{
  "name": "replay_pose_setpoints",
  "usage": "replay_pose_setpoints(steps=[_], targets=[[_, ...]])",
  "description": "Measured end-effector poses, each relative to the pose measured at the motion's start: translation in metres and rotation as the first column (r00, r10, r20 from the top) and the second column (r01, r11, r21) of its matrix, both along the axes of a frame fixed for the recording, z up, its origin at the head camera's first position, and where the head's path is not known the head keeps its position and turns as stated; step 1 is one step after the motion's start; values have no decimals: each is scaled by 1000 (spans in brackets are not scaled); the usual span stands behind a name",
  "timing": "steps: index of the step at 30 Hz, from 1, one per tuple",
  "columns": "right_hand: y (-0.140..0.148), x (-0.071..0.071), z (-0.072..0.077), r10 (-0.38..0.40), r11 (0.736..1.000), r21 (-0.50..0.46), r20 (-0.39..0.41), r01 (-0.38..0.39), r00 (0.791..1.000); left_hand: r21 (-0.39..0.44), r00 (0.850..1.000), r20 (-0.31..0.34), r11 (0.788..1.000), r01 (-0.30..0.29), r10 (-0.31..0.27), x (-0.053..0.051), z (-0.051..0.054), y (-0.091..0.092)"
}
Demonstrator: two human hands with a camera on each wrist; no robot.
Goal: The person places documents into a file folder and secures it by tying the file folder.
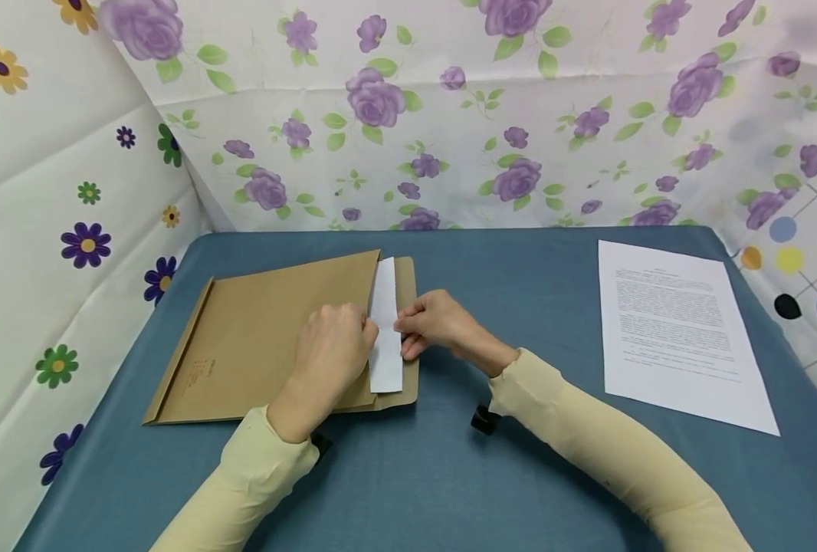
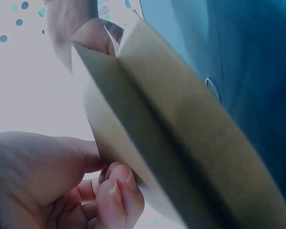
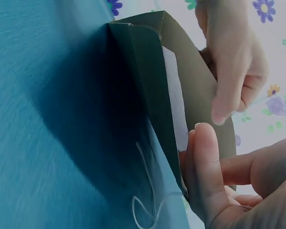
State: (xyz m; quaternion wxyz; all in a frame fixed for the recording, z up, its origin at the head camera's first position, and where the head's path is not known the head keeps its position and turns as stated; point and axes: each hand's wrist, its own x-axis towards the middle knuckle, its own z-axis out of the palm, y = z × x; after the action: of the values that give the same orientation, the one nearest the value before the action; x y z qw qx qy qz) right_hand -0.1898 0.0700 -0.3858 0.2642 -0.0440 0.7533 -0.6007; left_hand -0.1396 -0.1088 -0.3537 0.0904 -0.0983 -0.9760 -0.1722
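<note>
A brown paper envelope (image 1: 264,337) lies on the left half of the table, its opening facing right. White paper (image 1: 385,337) sticks out of that opening, over the brown flap (image 1: 407,276). My left hand (image 1: 333,345) pinches the upper edge of the opening between thumb and curled fingers; the left wrist view shows the envelope (image 2: 157,95) gaping beside the hand (image 2: 66,191). At the paper's right edge, my right hand (image 1: 439,326) pinches the paper. In the right wrist view the right hand (image 3: 243,186) is at the white paper (image 3: 175,95), with some fingertips hidden.
A printed white sheet (image 1: 677,330) lies on the right side of the blue tabletop (image 1: 512,261). Floral curtains (image 1: 450,130) stand behind and at the left. A thin pale string (image 3: 145,191) shows near the table edge in the right wrist view.
</note>
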Motion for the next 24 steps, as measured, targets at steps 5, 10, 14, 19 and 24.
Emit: replay_pose_setpoints(steps=[5, 10, 14, 19, 24], targets=[[-11, 5, -1, 18, 1000, -6, -33, -18, 999, 9, 1000, -15, 1000, 4, -4, 2, -2, 1], [-17, 7, -3, 5, 999, -53, -21, -6, 1000, 10, 1000, -30, 1000, 11, -10, 3, -3, 1], [-21, 7, -7, 6, 997, -83, 8, -6, 1000, 10, 999, -37, 1000, 16, -16, 4, -2, 0], [-25, 8, -10, 20, 994, -113, 24, -17, 1000, 11, 998, -52, 1000, 22, -22, 4, -2, 0], [-26, 9, -11, 30, 993, -119, 35, -26, 999, 10, 999, -49, 1000, 23, -23, 3, -2, -1]])
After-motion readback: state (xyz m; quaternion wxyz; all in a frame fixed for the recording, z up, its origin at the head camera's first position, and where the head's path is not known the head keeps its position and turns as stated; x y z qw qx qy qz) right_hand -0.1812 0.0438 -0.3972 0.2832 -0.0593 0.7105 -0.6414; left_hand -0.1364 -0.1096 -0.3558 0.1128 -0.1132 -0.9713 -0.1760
